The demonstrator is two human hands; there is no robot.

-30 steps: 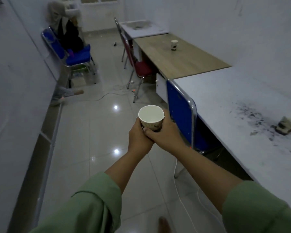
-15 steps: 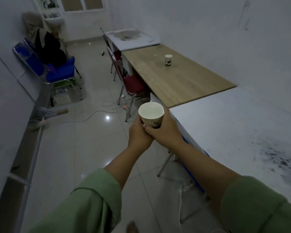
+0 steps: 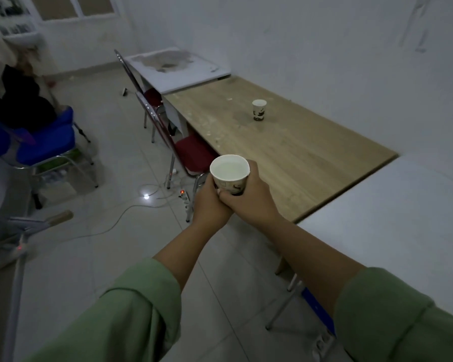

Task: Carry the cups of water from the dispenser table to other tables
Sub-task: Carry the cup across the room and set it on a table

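A white paper cup of water (image 3: 230, 173) is held upright in front of me, over the near left edge of the wooden table (image 3: 293, 155). My left hand (image 3: 209, 205) wraps it from the left and below, and my right hand (image 3: 251, 197) grips it from the right; the fingers overlap under the cup. A second paper cup (image 3: 259, 110) stands on the wooden table further back, near the wall.
A white table (image 3: 392, 218) lies near right, another stained white table (image 3: 175, 71) far back. Red chairs (image 3: 191, 155) are pushed under the wooden table's left side. Blue chairs with dark clothing (image 3: 37, 137) stand left. A power strip and cables (image 3: 185, 198) lie on the tiled floor.
I have walked forward along the tables with the cup in both hands. The blue chair and stained part of the white table have dropped out of view; the wooden table is much nearer.
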